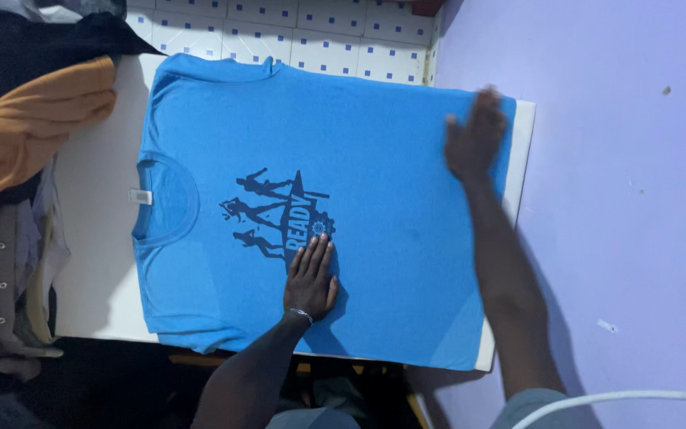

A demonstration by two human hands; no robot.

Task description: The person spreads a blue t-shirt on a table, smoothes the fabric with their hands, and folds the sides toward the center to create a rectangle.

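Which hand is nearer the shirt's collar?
Left. The left hand lies flat on the blue shirt just below the print, not far from the collar. The right hand presses near the hem, at the far end from the collar.

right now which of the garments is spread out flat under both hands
The blue t-shirt with the dark print, flat on the white table; the orange garment and others are heaped at the left.
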